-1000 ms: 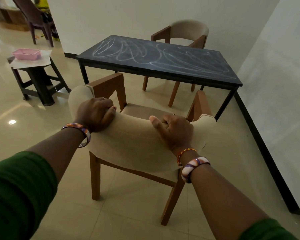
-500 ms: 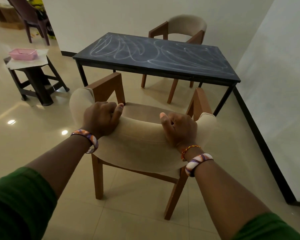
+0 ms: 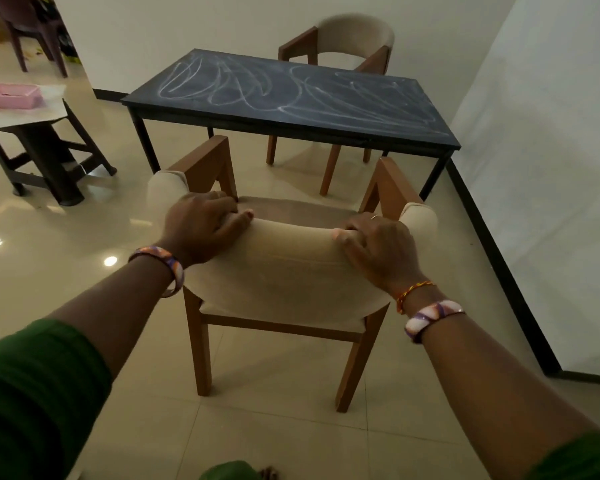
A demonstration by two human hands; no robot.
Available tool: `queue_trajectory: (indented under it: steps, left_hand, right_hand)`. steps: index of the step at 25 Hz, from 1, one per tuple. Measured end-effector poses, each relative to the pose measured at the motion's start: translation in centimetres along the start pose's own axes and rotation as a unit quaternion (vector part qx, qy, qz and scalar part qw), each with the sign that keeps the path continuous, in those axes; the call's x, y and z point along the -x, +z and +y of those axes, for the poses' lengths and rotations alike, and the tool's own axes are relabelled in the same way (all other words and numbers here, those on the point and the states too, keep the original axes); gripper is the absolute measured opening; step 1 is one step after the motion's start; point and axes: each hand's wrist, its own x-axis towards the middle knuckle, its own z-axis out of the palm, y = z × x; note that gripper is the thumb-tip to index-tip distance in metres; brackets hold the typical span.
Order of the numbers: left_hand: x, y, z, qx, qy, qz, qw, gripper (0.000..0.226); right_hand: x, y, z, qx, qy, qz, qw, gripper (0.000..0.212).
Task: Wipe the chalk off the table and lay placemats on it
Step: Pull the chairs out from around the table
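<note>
A black table [image 3: 326, 124] stands ahead, its top covered in white chalk scribbles [image 3: 274, 88]. Between me and the table is a beige padded chair [image 3: 291, 271] with brown wooden arms and legs. My left hand [image 3: 201, 226] grips the top of the chair's curved backrest on the left. My right hand [image 3: 378, 244] grips the same backrest on the right, fingers curled over its top edge. No placemats or wiping cloth can be made out.
A second beige chair [image 3: 354, 39] sits behind the table by the wall. A dark stool [image 3: 39, 157] at the left carries a pink tray [image 3: 11, 95] on white sheets. A white wall with a black skirting [image 3: 499, 254] runs along the right. Tiled floor surrounds the chair.
The chair and my hands sit farther from the table than before. My right hand has turned over on the backrest, its fingers now curled over the top edge.
</note>
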Motion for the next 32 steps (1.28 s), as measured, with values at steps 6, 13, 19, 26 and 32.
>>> queue_trajectory:
  steps: [6,13,19,26,32]
  left_hand:
    - [0.0,1.1,-0.5,-0.015,-0.040,0.066,0.997,0.052]
    - [-1.6,2.2,0.1,-0.001,-0.056,0.091,0.994,0.055]
    - [-4.7,3.8,0.3,-0.023,-0.066,0.085,0.994,0.060]
    - [-5.4,3.9,0.1,-0.015,-0.050,0.079,0.996,0.061]
    - [-6.1,4.1,-0.6,-0.012,-0.044,0.081,0.996,0.059]
  right_hand:
    - [0.1,1.6,-0.6,0.028,0.018,0.125,0.992,0.067]
    - [-1.7,2.2,1.9,0.002,-0.026,0.155,0.988,0.052]
    - [-4.4,2.6,4.5,0.004,0.002,0.150,0.989,0.054]
    - [-5.0,3.0,5.2,0.022,-0.018,0.164,0.986,0.051]
    - [-5.6,3.3,5.2,0.013,-0.014,0.155,0.988,0.057]
